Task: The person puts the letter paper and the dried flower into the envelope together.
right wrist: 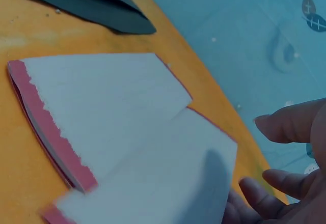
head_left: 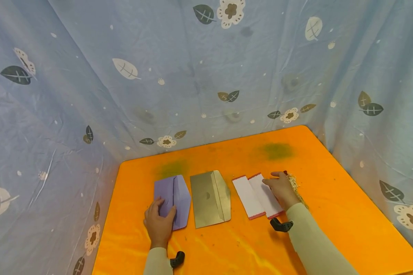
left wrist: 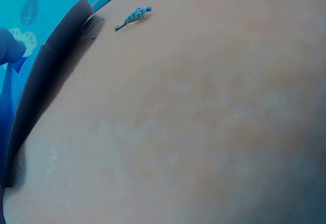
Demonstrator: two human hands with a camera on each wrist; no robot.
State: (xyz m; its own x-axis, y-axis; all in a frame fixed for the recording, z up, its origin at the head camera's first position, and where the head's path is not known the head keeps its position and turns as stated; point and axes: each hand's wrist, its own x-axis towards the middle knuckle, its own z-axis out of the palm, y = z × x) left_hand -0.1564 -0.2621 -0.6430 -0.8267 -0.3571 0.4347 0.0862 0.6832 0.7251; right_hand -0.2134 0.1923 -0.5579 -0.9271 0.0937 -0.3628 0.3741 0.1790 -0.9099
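My left hand (head_left: 160, 227) rests on a purple envelope (head_left: 182, 206) whose pointed flap faces right. Its thumb and fingers are spread over the lower part, and the left wrist view catches a fingertip by the envelope's raised edge (left wrist: 38, 86). My right hand (head_left: 283, 189) is over the right end of a white folded card (head_left: 266, 196) with red edges. In the right wrist view the thumb stands apart from the fingers, and some fingertips lie beside or behind the card's edge. Another such white card (head_left: 247, 196) overlaps it on the left.
A gold envelope (head_left: 204, 200) lies between the purple one and the cards. Cream dried flowers (head_left: 293, 182) show beyond my right hand. A small dried sprig (left wrist: 135, 17) lies on the orange tabletop (head_left: 220, 252). Patterned blue curtains (head_left: 199, 76) enclose the table.
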